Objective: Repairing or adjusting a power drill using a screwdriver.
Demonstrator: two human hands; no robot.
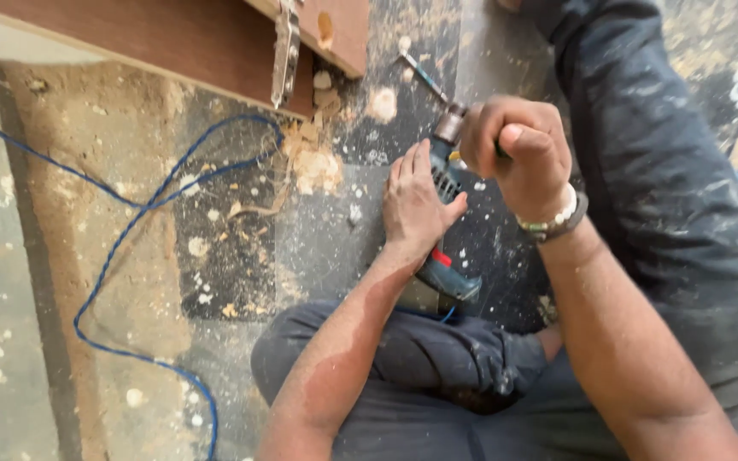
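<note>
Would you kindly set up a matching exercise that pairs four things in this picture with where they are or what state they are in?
Things:
1. left hand
2. right hand
3. blue cable
4. wooden board

Places or states:
A. runs in loops over the dusty floor
B. lies across the top of the picture
C. closed in a fist at the drill's chuck end
D. rests flat on the body of the drill

Pairs: 1-D, 2-C, 3-A, 4-B

cable (121, 230) left of drill (442, 256) — board (172, 43) behind
</note>
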